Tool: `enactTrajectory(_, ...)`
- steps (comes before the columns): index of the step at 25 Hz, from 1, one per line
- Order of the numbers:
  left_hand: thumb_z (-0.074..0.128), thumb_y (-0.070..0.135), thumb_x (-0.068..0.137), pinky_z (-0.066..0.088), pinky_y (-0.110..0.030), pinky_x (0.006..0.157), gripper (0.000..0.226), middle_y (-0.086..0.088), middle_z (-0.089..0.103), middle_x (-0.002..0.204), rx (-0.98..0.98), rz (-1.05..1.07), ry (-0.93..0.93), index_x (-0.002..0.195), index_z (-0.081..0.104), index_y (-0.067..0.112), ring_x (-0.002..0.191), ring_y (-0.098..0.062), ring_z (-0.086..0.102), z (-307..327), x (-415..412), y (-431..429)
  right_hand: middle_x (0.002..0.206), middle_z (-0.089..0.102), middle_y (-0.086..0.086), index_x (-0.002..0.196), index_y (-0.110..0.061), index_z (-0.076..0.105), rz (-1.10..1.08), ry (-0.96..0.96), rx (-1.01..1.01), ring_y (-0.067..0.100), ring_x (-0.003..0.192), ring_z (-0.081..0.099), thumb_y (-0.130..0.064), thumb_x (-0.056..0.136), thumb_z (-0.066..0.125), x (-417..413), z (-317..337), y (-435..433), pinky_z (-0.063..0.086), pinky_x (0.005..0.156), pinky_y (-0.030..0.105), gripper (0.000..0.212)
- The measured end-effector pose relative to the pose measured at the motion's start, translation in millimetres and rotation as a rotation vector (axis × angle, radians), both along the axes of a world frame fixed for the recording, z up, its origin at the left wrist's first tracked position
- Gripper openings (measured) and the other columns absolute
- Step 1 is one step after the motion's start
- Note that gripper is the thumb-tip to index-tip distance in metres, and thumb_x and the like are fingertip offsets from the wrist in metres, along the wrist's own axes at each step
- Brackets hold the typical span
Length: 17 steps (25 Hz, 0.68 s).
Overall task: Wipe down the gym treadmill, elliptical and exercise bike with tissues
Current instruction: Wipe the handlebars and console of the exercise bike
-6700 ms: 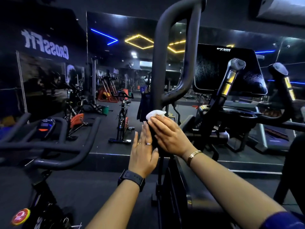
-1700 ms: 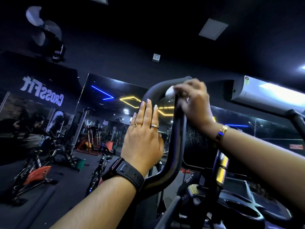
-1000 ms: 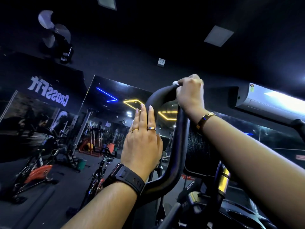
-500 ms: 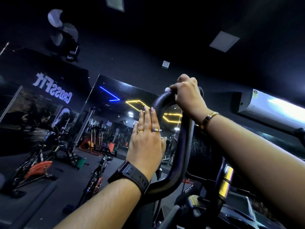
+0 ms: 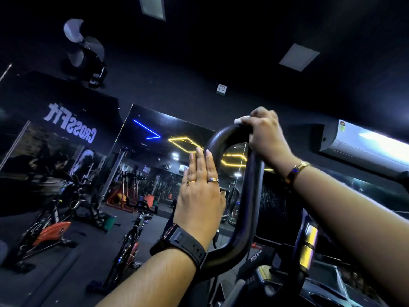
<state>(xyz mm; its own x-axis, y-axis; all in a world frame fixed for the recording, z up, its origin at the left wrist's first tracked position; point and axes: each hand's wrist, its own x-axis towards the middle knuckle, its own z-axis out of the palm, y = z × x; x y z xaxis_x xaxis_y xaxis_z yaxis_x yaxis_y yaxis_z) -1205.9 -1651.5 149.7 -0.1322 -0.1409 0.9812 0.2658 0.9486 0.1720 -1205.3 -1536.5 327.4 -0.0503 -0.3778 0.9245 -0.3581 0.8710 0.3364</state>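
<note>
A black looped handlebar (image 5: 251,196) of the elliptical rises in front of me. My right hand (image 5: 266,136) curls over the top of the loop and grips a white tissue (image 5: 242,119) against the bar; only a small edge of the tissue shows past the fingers. My left hand (image 5: 200,196), with rings and a black watch, is held flat and upright beside the loop's left side, fingers straight, holding nothing. The machine's dark console (image 5: 274,209) stands behind the bar.
Exercise bikes (image 5: 51,227) and another bike (image 5: 130,238) stand on the dark floor at left, before a mirrored wall. An air conditioner (image 5: 363,147) hangs at right. A second handle with yellow bands (image 5: 308,240) stands at lower right. A wall fan (image 5: 86,49) is overhead.
My right hand with the tissue has stayed at the top of the loop, shifting slightly along the curve. The left hand stays flat beside the bar. The view has tilted a little.
</note>
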Motion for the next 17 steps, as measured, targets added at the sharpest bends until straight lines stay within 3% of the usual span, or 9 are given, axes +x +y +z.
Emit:
enactTrajectory(3,0.079,0.026,0.074,0.041,-0.049,0.108,0.097,-0.028,0.031,0.152,0.011,0.011,0.017,0.147,0.025,-0.007,0.141,-0.038,0.034,4,1,-1,0.1,0.06,0.018,0.12,0.001,0.065,0.185,0.038,0.23,0.036,0.093,0.059,0.01,0.067,0.064,-2,-52,-18,0.044,0.086,0.027,0.054)
enactTrajectory(5,0.081,0.024,0.071,0.041,-0.049,0.108,0.098,-0.028,0.032,0.152,0.018,0.023,0.015,0.147,0.027,-0.007,0.14,-0.039,0.035,4,1,0,0.098,0.061,0.016,0.123,-0.001,0.063,0.145,0.086,0.313,0.035,0.085,0.058,0.016,0.066,0.065,-9,-60,-8,0.047,0.083,0.03,0.06)
enactTrajectory(8,0.082,0.028,0.069,0.038,-0.048,0.109,0.098,-0.026,0.034,0.151,-0.021,0.066,0.024,0.147,0.033,-0.006,0.139,-0.039,0.037,2,-1,1,0.1,0.059,0.019,0.126,-0.003,0.061,0.044,0.169,0.051,0.041,0.09,0.054,0.016,0.073,0.058,-16,-24,15,0.041,0.085,0.034,0.057)
enactTrajectory(11,0.079,0.032,0.072,0.036,-0.048,0.11,0.096,-0.025,0.033,0.152,-0.035,0.094,0.032,0.147,0.032,-0.005,0.14,-0.038,0.035,0,-2,0,0.107,0.056,0.023,0.135,0.001,0.052,0.037,0.106,-0.255,0.041,0.101,0.05,0.009,0.087,0.046,-16,2,22,0.035,0.09,0.034,0.049)
enactTrajectory(12,0.078,0.032,0.073,0.036,-0.048,0.11,0.095,-0.025,0.032,0.153,-0.037,0.1,0.032,0.148,0.032,-0.005,0.14,-0.038,0.035,0,-2,0,0.106,0.056,0.024,0.135,0.003,0.05,0.062,0.116,-0.239,0.042,0.1,0.051,0.01,0.086,0.045,-15,-1,15,0.034,0.091,0.033,0.05)
enactTrajectory(15,0.076,0.031,0.075,0.034,-0.047,0.112,0.096,-0.024,0.028,0.154,-0.029,0.096,0.012,0.149,0.027,-0.005,0.143,-0.036,0.028,2,1,1,0.104,0.059,0.025,0.129,0.007,0.054,0.061,0.194,0.133,0.042,0.093,0.053,0.018,0.074,0.057,-12,-29,-8,0.045,0.086,0.043,0.056)
enactTrajectory(17,0.078,0.029,0.073,0.034,-0.047,0.111,0.096,-0.025,0.03,0.153,-0.027,0.083,0.038,0.148,0.03,-0.005,0.141,-0.036,0.03,2,0,1,0.104,0.06,0.022,0.121,0.003,0.061,-0.009,0.228,0.259,0.042,0.092,0.053,0.019,0.069,0.062,-12,-22,-2,0.05,0.079,0.045,0.054)
